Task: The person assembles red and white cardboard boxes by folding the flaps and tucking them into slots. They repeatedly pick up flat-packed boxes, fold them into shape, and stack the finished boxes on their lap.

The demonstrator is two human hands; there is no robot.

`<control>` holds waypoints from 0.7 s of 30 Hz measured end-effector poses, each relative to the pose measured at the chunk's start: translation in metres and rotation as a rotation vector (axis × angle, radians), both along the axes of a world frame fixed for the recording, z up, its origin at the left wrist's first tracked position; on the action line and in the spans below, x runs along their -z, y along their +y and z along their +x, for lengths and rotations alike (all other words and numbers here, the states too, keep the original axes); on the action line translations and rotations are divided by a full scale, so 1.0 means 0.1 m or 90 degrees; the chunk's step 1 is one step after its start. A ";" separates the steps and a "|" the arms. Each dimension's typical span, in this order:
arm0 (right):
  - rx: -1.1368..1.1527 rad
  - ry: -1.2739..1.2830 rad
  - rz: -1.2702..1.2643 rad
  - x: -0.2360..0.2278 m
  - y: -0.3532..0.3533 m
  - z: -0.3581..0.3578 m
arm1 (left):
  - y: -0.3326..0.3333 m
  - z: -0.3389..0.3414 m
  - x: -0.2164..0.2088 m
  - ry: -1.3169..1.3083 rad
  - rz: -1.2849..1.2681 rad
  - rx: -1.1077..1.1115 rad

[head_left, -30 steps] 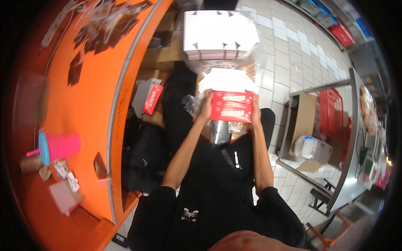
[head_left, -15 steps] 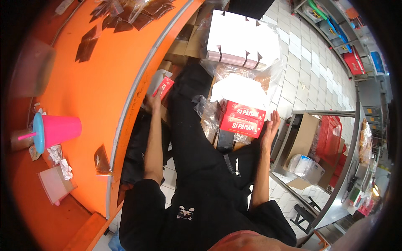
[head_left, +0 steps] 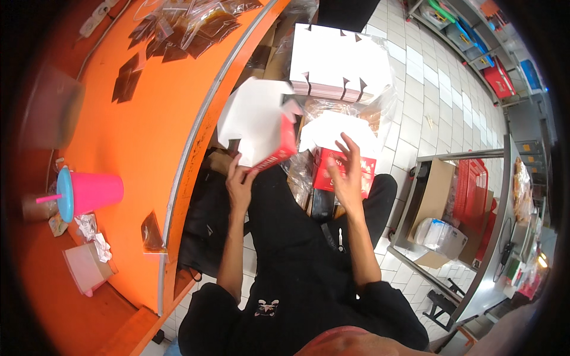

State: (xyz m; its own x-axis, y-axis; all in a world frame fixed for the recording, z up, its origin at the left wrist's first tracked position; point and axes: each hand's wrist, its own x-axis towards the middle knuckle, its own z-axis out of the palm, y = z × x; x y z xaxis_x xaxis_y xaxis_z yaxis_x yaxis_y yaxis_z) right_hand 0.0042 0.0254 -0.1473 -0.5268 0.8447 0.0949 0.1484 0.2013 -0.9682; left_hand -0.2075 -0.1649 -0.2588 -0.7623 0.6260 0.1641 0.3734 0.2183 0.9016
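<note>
While the left hand (head_left: 239,185) grips it, the flat carton (head_left: 259,126) shows white inside, red outside.

Orange curved surface (head_left: 136,136) sweeps down the left, metal-edged, carrying a pink lidded cup (head_left: 89,193) with a straw and clear packets (head_left: 178,24) up top. White tiled floor (head_left: 439,101) runs right. A steel rack (head_left: 475,237) stands there, cardboard box (head_left: 436,196) and red basket (head_left: 472,193) inside. Coloured bins (head_left: 493,59) line the far shelves.

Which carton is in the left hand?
Start at the orange table; just off its metal edge, the left hand lifts a flat carton. Unlike the white stack beyond, it stands tilted alone, white inside with a red outer face.
</note>
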 end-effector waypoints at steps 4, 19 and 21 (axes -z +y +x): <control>0.074 0.014 -0.241 -0.26 0.04 -0.27 | 0.20 0.47 -0.41 0.116 0.068 0.089; -0.059 0.419 0.479 -0.21 0.10 0.07 | 0.60 0.46 -1.02 -0.200 0.391 0.287; -0.035 0.439 0.416 -0.14 0.08 0.14 | 0.59 0.46 -1.15 -0.101 0.407 0.266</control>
